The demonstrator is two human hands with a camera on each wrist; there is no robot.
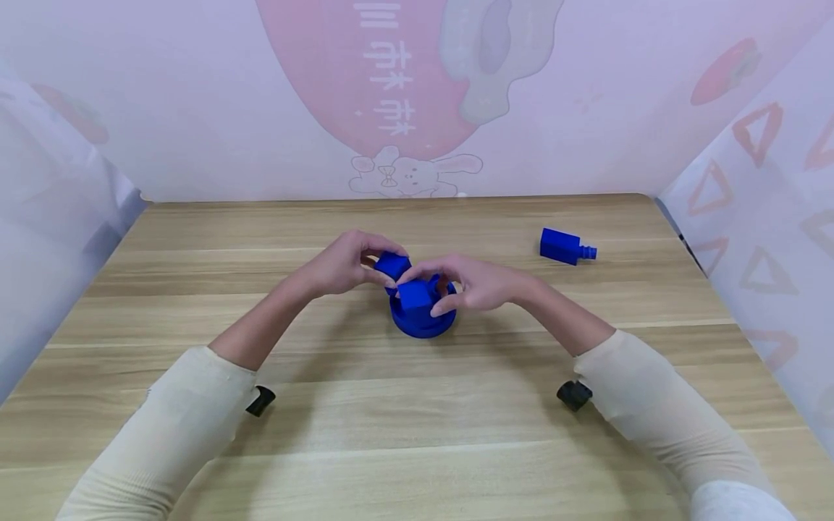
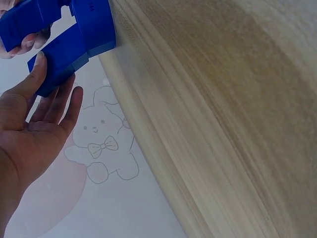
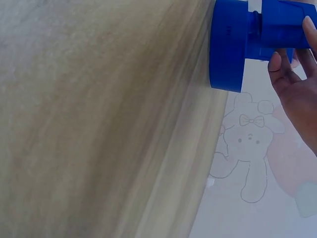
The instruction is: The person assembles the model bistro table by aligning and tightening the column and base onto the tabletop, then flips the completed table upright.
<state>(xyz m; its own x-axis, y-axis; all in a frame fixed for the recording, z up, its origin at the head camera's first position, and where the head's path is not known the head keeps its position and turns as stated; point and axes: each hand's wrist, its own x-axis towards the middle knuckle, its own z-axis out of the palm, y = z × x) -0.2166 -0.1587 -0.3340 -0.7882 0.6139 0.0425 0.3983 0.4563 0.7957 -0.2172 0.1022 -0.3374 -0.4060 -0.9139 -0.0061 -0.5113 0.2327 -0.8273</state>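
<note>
A round blue base (image 1: 423, 330) stands on the table, with two square blue blocks over it. My left hand (image 1: 345, 266) pinches the farther block (image 1: 393, 264) between thumb and fingers; in the left wrist view this block (image 2: 59, 62) leans outward against the base (image 2: 96, 29). My right hand (image 1: 478, 282) grips the nearer block (image 1: 415, 294) from the right. Seen from the right wrist, that block (image 3: 282, 22) has a narrow ridged neck (image 3: 255, 22) pointing at the base (image 3: 228, 47). Whether the neck is seated in the base I cannot tell.
Toward the back right of the wooden table (image 1: 365, 420) lies another blue block (image 1: 560, 246) on its side, its ridged neck pointing right. A printed panel (image 1: 208, 108) rises behind the table, and patterned sheets hang at both sides.
</note>
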